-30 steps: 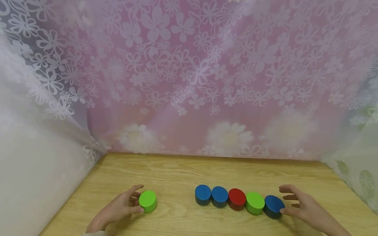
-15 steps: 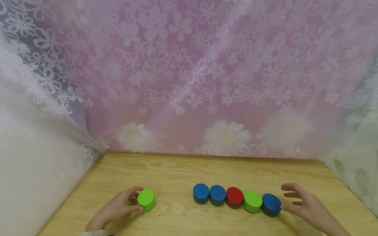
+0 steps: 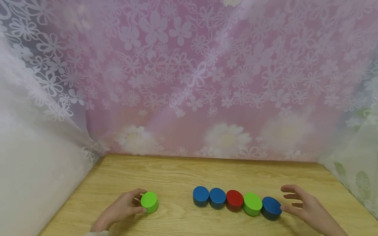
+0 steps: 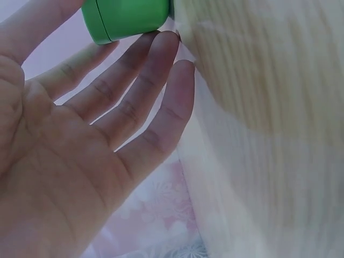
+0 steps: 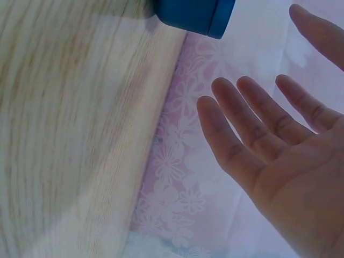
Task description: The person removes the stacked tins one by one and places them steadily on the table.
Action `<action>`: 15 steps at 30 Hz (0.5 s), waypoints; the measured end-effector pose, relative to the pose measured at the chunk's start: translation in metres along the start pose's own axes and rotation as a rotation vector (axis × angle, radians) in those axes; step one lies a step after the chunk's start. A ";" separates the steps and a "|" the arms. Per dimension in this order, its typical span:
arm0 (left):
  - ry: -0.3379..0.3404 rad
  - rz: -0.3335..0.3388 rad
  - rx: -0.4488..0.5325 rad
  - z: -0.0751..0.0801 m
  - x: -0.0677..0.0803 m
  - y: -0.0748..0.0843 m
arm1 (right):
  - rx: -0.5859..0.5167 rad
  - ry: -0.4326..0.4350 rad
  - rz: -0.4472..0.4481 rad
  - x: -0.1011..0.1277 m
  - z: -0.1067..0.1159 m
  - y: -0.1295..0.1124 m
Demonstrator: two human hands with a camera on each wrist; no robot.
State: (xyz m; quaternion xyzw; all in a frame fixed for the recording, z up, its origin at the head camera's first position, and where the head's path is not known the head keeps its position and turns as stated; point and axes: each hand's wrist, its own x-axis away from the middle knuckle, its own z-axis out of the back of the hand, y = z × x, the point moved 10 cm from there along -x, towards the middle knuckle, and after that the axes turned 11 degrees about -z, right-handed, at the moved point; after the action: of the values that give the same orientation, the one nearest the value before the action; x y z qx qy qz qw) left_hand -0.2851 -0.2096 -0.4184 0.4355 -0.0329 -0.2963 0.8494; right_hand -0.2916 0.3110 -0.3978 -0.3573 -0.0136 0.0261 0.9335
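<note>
My left hand [image 3: 125, 206] has its thumb and fingers around a short green cylinder [image 3: 149, 202] at the left of the table. In the left wrist view, that green cylinder [image 4: 131, 19] shows a seam near one end, and the fingers curve by its side. Further right stands a bent row of similar cylinders: a blue one [image 3: 201, 196], a second blue one [image 3: 217, 198], a red one [image 3: 234, 200], a green one [image 3: 252, 204] and a dark blue one [image 3: 271, 208]. Beside this last one is my right hand [image 3: 307, 208], fingers spread and holding nothing; the right wrist view shows it apart from the blue cylinder [image 5: 196, 13].
A wooden table [image 3: 177, 170] carries everything. Behind it hangs a pink floral curtain [image 3: 189, 98], with pale cloth [image 3: 35, 157] along the left and more pale cloth [image 3: 354, 157] on the right.
In the last half second the left hand and its green cylinder have shifted slightly right, towards the row. The row stays put. The right thumb has drawn slightly off the dark blue cylinder.
</note>
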 end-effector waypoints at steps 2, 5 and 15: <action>-0.001 0.010 0.006 -0.002 -0.001 0.000 | -0.001 0.000 0.009 0.000 -0.002 -0.001; 0.008 0.010 0.005 -0.005 -0.005 0.002 | 0.009 0.013 0.022 -0.001 -0.003 -0.004; -0.011 0.004 -0.001 -0.029 -0.038 0.017 | 0.043 0.019 0.006 -0.001 -0.001 -0.005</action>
State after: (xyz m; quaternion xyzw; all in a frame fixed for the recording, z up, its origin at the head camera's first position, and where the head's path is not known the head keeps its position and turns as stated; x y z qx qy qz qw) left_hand -0.2990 -0.1612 -0.4153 0.4334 -0.0382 -0.2972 0.8500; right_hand -0.2920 0.3065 -0.3957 -0.3372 -0.0031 0.0260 0.9411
